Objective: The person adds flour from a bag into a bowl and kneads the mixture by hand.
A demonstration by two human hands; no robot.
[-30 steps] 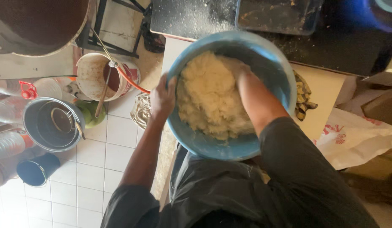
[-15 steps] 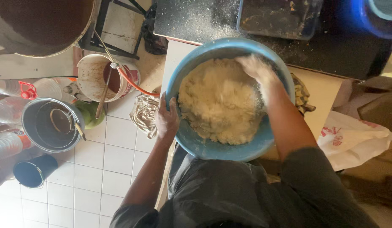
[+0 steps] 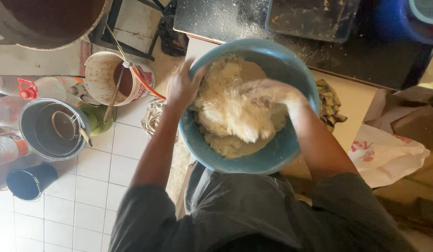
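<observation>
A large blue bowl [image 3: 253,161] sits in front of me, full of pale crumbly dough [image 3: 228,116]. My left hand [image 3: 183,86] grips the bowl's left rim, fingers over the edge and touching the dough. My right hand [image 3: 277,93], coated in flour, is pressed into the top of the dough mass and is blurred by motion. The dough is heaped toward the middle and left, leaving bare bowl wall at the right.
On the tiled floor to the left stand a stained white bucket [image 3: 102,79] with a stick, a metal pot [image 3: 53,128], a dark cup [image 3: 25,182] and plastic bottles [image 3: 11,147]. A floured black surface [image 3: 216,18] holds a dark tray [image 3: 309,18]. A white plastic bag [image 3: 389,154] lies at right.
My left hand slid up the bowl's left rim toward its far side. My right hand swept from the far right of the bowl into the middle, folding dough over. The bowl shifted slightly.
</observation>
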